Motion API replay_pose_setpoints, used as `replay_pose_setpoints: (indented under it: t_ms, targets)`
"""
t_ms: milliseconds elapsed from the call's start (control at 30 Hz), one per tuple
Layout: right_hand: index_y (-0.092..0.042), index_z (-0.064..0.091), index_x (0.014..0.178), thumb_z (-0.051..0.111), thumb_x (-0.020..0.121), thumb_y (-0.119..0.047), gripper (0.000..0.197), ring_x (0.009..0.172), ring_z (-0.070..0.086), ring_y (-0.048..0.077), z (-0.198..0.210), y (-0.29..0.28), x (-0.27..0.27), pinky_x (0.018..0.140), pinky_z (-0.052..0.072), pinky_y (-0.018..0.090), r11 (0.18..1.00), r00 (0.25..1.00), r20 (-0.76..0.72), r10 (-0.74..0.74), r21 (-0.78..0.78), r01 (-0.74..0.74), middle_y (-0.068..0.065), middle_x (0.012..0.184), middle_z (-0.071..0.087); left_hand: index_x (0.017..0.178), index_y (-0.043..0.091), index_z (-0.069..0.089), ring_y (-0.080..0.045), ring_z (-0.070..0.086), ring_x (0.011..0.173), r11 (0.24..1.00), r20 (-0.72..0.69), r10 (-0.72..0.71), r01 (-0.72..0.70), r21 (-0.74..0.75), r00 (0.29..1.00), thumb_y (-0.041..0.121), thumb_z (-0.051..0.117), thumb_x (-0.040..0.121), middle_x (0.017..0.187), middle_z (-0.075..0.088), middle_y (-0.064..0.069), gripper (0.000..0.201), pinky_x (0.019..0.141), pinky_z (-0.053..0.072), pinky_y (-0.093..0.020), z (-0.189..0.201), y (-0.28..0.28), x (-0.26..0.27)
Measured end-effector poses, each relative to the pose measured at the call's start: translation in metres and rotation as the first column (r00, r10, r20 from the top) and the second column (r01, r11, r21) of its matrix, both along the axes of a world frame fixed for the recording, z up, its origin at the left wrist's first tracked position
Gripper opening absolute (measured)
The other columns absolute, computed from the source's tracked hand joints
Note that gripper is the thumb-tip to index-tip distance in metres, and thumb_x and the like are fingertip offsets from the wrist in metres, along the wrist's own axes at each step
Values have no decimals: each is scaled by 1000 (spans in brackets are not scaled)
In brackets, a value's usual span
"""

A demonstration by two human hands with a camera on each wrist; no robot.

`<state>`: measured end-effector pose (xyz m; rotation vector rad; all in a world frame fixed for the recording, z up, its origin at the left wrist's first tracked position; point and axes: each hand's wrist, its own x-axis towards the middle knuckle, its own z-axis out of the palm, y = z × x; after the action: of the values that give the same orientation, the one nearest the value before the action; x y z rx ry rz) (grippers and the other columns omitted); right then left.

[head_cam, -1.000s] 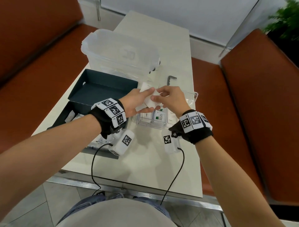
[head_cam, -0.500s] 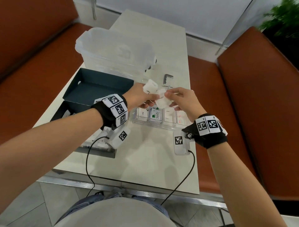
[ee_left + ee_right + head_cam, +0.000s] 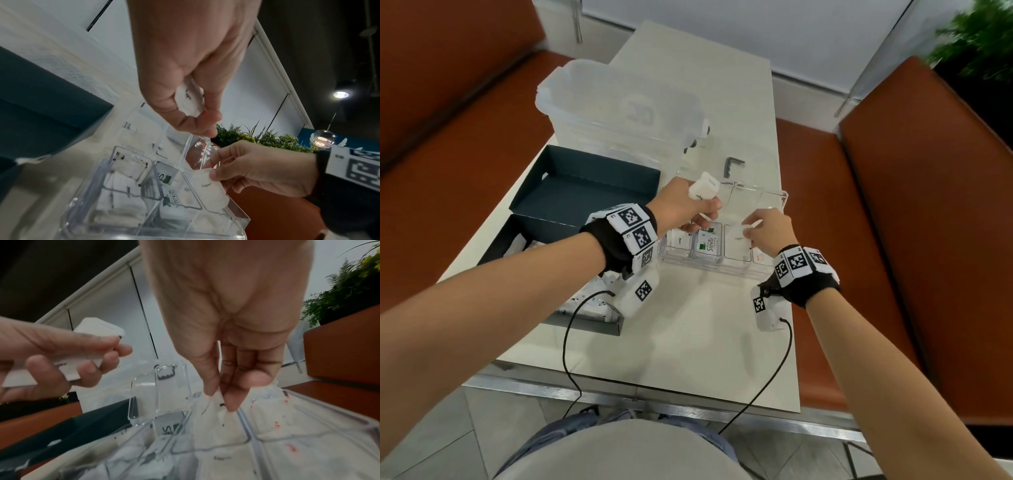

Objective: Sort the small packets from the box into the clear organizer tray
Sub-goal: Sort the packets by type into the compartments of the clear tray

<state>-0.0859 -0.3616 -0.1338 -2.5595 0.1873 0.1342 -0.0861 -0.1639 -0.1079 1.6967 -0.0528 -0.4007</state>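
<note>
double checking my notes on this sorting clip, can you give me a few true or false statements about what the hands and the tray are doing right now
1. The right hand pinches a white packet over the clear organizer tray. True.
2. The left hand is empty. False: it grips white packets, held above the tray.
3. A packet with green print lies in a tray compartment. True.
4. The dark box sits to the right of the tray. False: it is on the left side, next to the left wrist.
5. The right hand's packet is held over the compartment holding the green-print packet. False: it is over the next compartment to the right.
</note>
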Motion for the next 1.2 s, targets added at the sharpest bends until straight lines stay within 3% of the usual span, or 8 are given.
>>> replay_pose_setpoints:
  t_ms: [133, 433, 567, 667, 767, 933, 1067, 1200]
  targets:
    - [-5, 70, 101, 56, 91, -10, 18, 82, 61, 24, -13, 4, 3, 72, 48, 27, 993, 999, -22, 24, -111, -26, 15, 104, 66, 99, 7, 65, -14, 65, 61, 999, -1, 12, -12, -30, 1000, 17, 67, 91, 81, 70, -7, 13, 48, 50, -19, -2, 5, -2]
    - [-15, 71, 103, 65, 88, -10, 17, 99, 58, 26, -18, 0, 2, 90, 46, 35, 938, 982, 8, 189, -298, -178, 7, 107, 60, 105, 4, 65, -10, 67, 59, 998, -10, 42, -43, -35, 999, 18, 67, 92, 81, 71, -5, 20, 48, 49, -18, -2, 15, -1]
    - [-27, 69, 98, 71, 83, -20, 17, 106, 55, 21, -8, 1, 1, 93, 32, 37, 817, 953, -136, 270, -491, -302, -6, 99, 68, 107, 4, 65, -10, 66, 61, 998, -21, 48, -48, -28, 999, 19, 67, 92, 81, 70, -4, 22, 49, 49, -18, -3, 14, -2]
    - [-30, 67, 100, 70, 83, -22, 19, 108, 54, 20, -7, 9, 1, 95, 30, 38, 713, 925, -239, 295, -590, -380, -7, 102, 68, 108, 4, 65, -12, 66, 63, 999, -27, 42, -42, -26, 999, 19, 67, 92, 82, 70, -5, 22, 50, 50, -18, -3, 12, -2]
    - [-28, 62, 97, 67, 84, -17, 18, 107, 55, 21, -10, 16, 1, 98, 30, 40, 679, 913, -288, 288, -610, -407, -6, 104, 67, 108, 4, 65, -14, 67, 67, 999, -21, 31, -32, -32, 999, 20, 67, 91, 84, 71, -5, 23, 52, 51, -19, -2, 11, -2]
    - [-25, 60, 96, 67, 83, -15, 18, 103, 58, 22, -12, 17, 0, 98, 30, 41, 702, 913, -283, 295, -584, -408, -5, 102, 67, 106, 6, 65, -12, 66, 64, 996, -38, 51, -54, -64, 998, 24, 67, 91, 85, 71, -6, 24, 51, 51, -19, -4, 10, -1]
    - [-23, 63, 102, 68, 84, -17, 19, 104, 58, 19, -6, 14, -1, 98, 29, 40, 712, 907, -284, 311, -562, -420, -7, 106, 66, 104, 8, 67, -14, 68, 66, 987, -170, 37, -63, -151, 985, 54, 51, 94, 92, 73, -9, 49, 50, 51, -20, -1, 8, -4]
    - [-23, 68, 102, 68, 86, -20, 16, 105, 58, 19, 15, 10, -2, 101, 33, 41, 855, 947, -137, 289, -408, -320, -5, 106, 67, 107, 10, 63, -21, 72, 73, 960, -324, -26, -67, -271, 946, 70, 29, 92, 98, 75, -13, 71, 49, 52, -21, 2, 9, -3]
